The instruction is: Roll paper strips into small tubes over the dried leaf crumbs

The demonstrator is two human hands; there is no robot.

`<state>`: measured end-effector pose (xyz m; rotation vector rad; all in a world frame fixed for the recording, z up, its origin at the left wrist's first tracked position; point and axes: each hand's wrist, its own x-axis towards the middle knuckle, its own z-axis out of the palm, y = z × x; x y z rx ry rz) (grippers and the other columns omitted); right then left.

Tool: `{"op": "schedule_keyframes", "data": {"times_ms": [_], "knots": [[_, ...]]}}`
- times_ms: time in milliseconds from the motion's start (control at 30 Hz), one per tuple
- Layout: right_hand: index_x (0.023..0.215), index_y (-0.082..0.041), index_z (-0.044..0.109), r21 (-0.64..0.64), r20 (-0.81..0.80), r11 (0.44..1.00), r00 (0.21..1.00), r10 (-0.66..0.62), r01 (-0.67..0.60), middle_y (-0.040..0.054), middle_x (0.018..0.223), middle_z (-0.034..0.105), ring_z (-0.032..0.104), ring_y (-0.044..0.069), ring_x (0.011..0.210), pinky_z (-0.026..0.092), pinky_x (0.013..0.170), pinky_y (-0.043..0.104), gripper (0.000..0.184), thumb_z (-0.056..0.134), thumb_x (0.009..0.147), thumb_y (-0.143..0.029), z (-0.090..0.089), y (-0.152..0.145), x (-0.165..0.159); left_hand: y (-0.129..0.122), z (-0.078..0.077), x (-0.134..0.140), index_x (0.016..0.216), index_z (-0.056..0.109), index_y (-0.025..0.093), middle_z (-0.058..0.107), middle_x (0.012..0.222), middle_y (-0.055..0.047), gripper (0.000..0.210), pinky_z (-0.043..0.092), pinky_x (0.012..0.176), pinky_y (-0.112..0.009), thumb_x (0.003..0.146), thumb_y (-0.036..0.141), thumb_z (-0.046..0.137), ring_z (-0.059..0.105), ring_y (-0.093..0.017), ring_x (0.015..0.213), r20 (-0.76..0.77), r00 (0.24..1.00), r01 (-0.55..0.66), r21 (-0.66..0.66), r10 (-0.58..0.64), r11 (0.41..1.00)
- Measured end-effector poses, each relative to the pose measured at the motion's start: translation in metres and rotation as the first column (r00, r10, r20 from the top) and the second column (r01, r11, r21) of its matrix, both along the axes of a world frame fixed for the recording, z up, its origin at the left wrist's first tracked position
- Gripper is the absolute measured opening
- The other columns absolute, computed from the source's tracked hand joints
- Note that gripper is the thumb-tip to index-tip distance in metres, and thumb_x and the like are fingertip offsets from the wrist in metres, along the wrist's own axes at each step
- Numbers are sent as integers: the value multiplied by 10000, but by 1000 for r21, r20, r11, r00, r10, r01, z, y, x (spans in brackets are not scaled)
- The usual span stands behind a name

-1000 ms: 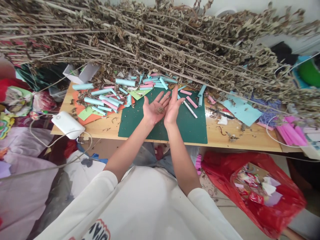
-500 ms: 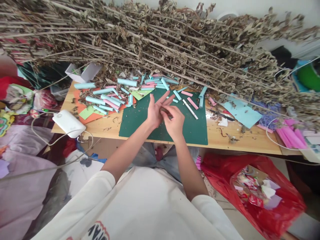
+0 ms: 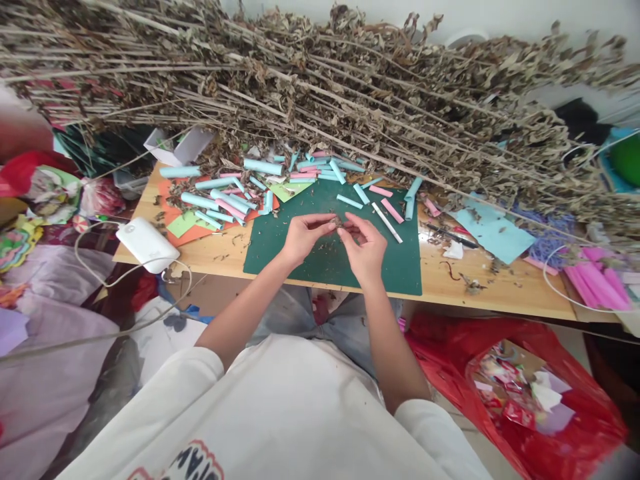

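Observation:
My left hand (image 3: 305, 237) and my right hand (image 3: 364, 245) meet above the green cutting mat (image 3: 280, 247). Between their fingertips they pinch a small clump of dried leaf (image 3: 338, 221), brown and crumbly, partly covered by the fingers. Crumbs of leaf lie on the mat below. Right of my right hand are a white paper stick (image 3: 387, 223) and a pink paper roll (image 3: 393, 211). Beyond the hands lie several rolled paper tubes, such as a light blue tube (image 3: 263, 166).
A large heap of dried stalks (image 3: 300, 87) spans the table's back. A white power bank (image 3: 147, 245) with a cable sits at the left edge. Blue paper (image 3: 493, 230) and a black pen (image 3: 453, 237) lie right. A red plastic bag (image 3: 590, 407) of scraps is below right.
My left hand has turned from an outstretched open palm to a pinch. Both hands now hold the leaf clump at their fingertips, and leaf crumbs show on the mat under them.

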<state>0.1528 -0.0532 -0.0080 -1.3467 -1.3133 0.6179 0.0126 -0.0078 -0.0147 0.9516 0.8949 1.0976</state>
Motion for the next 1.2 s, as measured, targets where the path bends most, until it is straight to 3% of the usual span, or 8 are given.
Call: {"op": "schedule_keyframes", "data": {"times_ms": [200,367,433,633,867,1067,1200], "knots": [[889,-218,752,12,50,999,998,-38,37,42,870,739,684,173,755,568,713,311,146,648,861,-316,0,1,0,-3,-4,-4,901,766,148,765,884,-70,357,566,821,-322,605,309,884,704,-175,815,-35,999,-2,53,4,999],[866,-202,719,-41,-221,991,966,-134,128,31,786,727,682,175,693,582,691,323,172,693,805,-361,-10,5,2,-1,-8,-7,899,767,146,761,855,-62,369,563,808,-323,596,320,886,696,-166,779,-47,998,-46,-10,45,999],[858,-202,710,-60,-261,990,956,-136,125,29,780,725,683,175,697,589,706,328,192,708,785,-380,-11,5,2,-1,-10,-8,903,772,149,761,850,-60,374,565,806,-329,596,330,886,694,-164,763,-37,998,-55,-36,54,998],[863,-194,714,-153,-238,988,971,-31,-5,45,851,751,708,183,768,604,782,339,221,723,751,-384,-6,2,-6,-6,-8,-5,883,786,159,770,899,-71,369,564,849,-354,582,344,892,704,-187,810,-19,1000,-23,-23,23,999],[793,-178,709,-170,-274,978,948,-162,118,36,733,729,685,178,670,599,696,334,210,741,700,-364,-9,6,-2,-5,-10,-8,888,768,154,762,871,-62,380,560,817,-322,580,341,890,695,-165,785,-18,999,-42,-36,41,998],[890,-183,758,-165,-241,986,969,-51,11,60,888,771,718,190,789,606,781,340,244,749,710,-348,-7,4,-4,-7,-8,-6,850,753,142,752,837,-57,367,556,816,-322,571,336,892,689,-158,768,-4,1000,-1,-48,0,999],[819,-166,756,-208,-253,969,949,-186,134,50,759,759,708,192,691,605,701,336,201,745,670,-300,-11,6,-2,-5,-7,-7,849,760,142,752,825,-51,348,557,819,-327,581,324,887,689,-155,751,-27,999,-27,-60,26,998]]}}
